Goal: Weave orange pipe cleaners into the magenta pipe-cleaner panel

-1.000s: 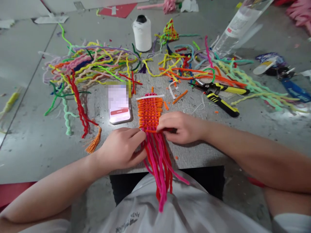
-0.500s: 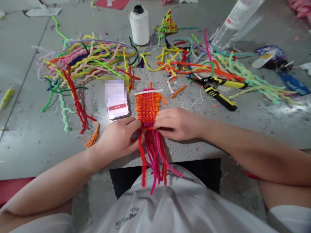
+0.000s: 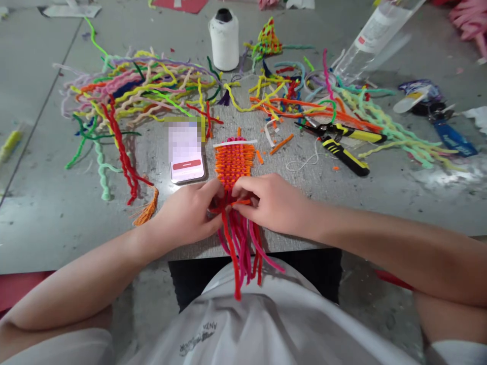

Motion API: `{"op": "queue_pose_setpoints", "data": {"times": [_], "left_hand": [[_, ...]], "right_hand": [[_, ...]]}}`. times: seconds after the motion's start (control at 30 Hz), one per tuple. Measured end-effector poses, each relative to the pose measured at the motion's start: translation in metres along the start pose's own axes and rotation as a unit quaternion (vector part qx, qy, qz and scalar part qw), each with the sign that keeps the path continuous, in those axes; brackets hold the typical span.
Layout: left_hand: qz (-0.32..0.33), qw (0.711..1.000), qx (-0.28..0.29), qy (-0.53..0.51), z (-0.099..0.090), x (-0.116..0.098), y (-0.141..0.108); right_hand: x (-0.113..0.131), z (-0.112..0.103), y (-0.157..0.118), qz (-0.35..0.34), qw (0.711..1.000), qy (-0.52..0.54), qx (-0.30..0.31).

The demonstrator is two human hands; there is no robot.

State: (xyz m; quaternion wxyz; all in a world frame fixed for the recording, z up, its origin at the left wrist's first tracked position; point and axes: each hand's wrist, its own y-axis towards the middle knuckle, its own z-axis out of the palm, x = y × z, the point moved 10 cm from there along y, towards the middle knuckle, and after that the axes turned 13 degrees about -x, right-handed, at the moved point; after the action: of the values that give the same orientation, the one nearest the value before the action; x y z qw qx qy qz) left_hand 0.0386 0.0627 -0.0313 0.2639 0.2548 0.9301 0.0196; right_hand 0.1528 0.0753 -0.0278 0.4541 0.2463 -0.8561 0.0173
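An orange and pink woven piece [image 3: 235, 161] lies on the table in front of me, with loose pink strands [image 3: 264, 251] hanging from its lower end past the table edge. My left hand [image 3: 192, 210] is closed at the lower left of the weave, its thumb and fingers pinching a red yarn strand [image 3: 233, 248] that dangles down. On the other side, my right hand [image 3: 276, 203] pinches a short orange yarn strand [image 3: 243, 202] lying across the pink ones. The fingertips of both hands almost meet, and partly hide the yarn between them.
A phone [image 3: 186, 152] lies left of the weave, yellow-black pliers [image 3: 346, 147] to the right. Behind are a heap of coloured yarn [image 3: 144, 91], a white thread spool [image 3: 224, 45] and a leaning clear bottle [image 3: 371, 38]. A white strip [image 3: 236, 143] crosses the weave's top.
My right hand has come slightly lower, and the orange strand's end now sticks up between its fingers. The red strand has swung right, across the pink ones. The view has shifted a little.
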Motion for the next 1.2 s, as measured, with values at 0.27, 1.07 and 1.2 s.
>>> {"op": "queue_pose_setpoints", "data": {"times": [0.27, 1.07, 1.2], "left_hand": [[-0.118, 0.989, 0.007, -0.086, 0.001, 0.009, -0.002], [-0.356, 0.784, 0.030, -0.507, 0.038, 0.024, -0.013], [-0.363, 0.766, 0.038, -0.530, 0.039, 0.022, -0.012]], "right_hand": [[-0.013, 0.002, -0.001, 0.041, 0.989, 0.134, -0.053], [0.017, -0.005, -0.015, -0.176, 0.976, 0.123, -0.037], [0.019, -0.007, -0.016, -0.187, 0.974, 0.117, -0.052]]}}
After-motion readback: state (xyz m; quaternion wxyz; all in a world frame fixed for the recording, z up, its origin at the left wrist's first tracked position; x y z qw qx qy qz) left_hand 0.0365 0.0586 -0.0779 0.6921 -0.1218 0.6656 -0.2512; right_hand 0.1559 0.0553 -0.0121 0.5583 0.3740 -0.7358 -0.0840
